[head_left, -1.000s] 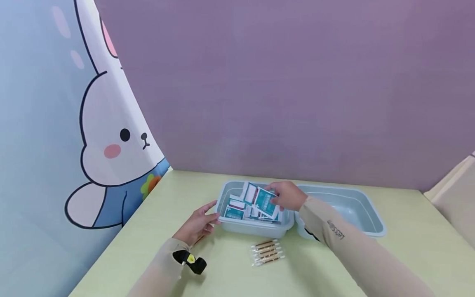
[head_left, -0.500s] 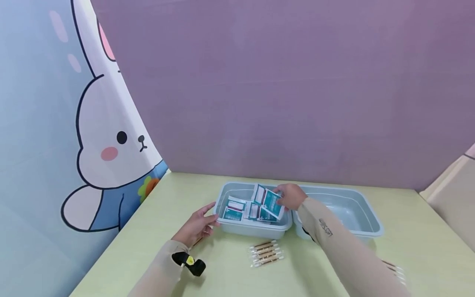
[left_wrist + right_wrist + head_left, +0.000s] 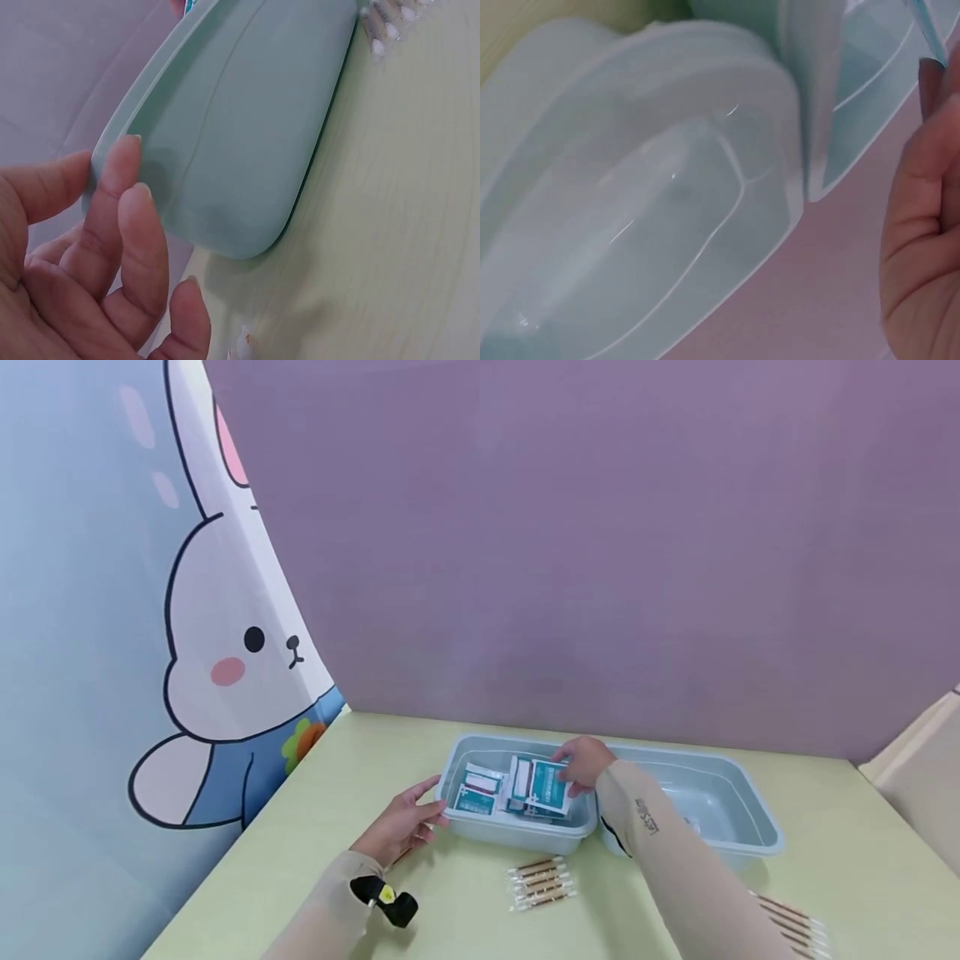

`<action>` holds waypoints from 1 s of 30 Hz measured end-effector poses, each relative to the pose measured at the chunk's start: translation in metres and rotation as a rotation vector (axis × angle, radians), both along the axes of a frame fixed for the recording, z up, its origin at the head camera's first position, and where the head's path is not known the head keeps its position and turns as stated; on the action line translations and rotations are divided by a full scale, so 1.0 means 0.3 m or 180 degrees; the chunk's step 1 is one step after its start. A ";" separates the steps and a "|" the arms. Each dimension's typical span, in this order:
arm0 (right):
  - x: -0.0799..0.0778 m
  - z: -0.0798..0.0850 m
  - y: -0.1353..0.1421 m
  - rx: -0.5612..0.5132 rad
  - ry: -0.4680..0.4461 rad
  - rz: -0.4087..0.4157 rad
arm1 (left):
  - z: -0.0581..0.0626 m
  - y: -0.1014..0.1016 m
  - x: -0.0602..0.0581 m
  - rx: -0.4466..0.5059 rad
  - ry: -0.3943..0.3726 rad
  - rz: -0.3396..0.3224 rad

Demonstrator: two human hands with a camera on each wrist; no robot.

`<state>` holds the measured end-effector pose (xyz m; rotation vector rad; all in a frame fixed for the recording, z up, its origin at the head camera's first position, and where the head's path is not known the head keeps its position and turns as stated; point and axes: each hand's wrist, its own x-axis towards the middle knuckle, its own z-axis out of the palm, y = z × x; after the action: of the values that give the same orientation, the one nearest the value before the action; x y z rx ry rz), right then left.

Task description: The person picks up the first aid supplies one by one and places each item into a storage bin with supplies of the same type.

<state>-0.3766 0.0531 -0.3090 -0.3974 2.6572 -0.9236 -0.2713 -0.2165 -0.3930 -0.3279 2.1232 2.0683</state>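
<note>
My left hand [image 3: 401,822] pinches the near-left rim of a pale blue plastic basin [image 3: 513,837] between thumb and fingers; the left wrist view shows the thumb against the basin wall [image 3: 247,127]. Several flat white-and-teal packets [image 3: 478,791] lie inside. Over the basin's right part, my right hand [image 3: 587,762] pinches one teal-and-white packet [image 3: 550,785] by its right edge, lying over others. In the right wrist view only a thin edge of that packet [image 3: 928,30] shows at the fingertips.
A second pale blue basin [image 3: 723,797] stands against the first on the right, with something small and clear inside. A clear bag of cotton swabs [image 3: 542,883] lies in front. Another swab bag [image 3: 797,928] sits at right, partly behind the forearm. A purple wall backs the table.
My right hand has lowered the packet, which was tilted and raised, onto the packets at the basin's right side. My left hand stays at the rim. The right-hand swab bag has come into view.
</note>
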 end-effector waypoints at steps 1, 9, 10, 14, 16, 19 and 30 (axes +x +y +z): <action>0.002 -0.004 -0.002 -0.0006 -0.0055 -0.0020 | -0.005 0.003 0.003 0.0008 -0.0012 -0.0026; -0.019 -0.008 -0.036 -0.0289 -0.0342 -0.0137 | -0.016 0.007 0.014 0.0036 -0.0017 0.0085; -0.021 -0.006 -0.038 -0.0327 -0.0377 -0.0180 | -0.015 0.008 0.014 0.0036 -0.0016 0.0073; -0.029 0.002 -0.051 -0.0479 -0.0486 -0.0307 | -0.003 0.005 0.009 0.0044 -0.0056 0.0013; -0.034 0.006 -0.067 -0.0535 -0.0483 -0.0336 | 0.006 -0.001 0.001 0.0036 -0.0036 0.0035; -0.039 0.003 -0.097 -0.0550 -0.0494 -0.0308 | 0.016 -0.013 -0.006 0.0000 -0.0027 0.0120; -0.050 -0.036 -0.097 -0.0421 -0.0510 -0.0574 | 0.000 -0.005 -0.003 0.0069 -0.0069 0.0005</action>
<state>-0.3916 0.0239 -0.3199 -0.1073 2.5244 -1.1385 -0.2723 -0.2181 -0.3929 -0.3475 2.0874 2.0775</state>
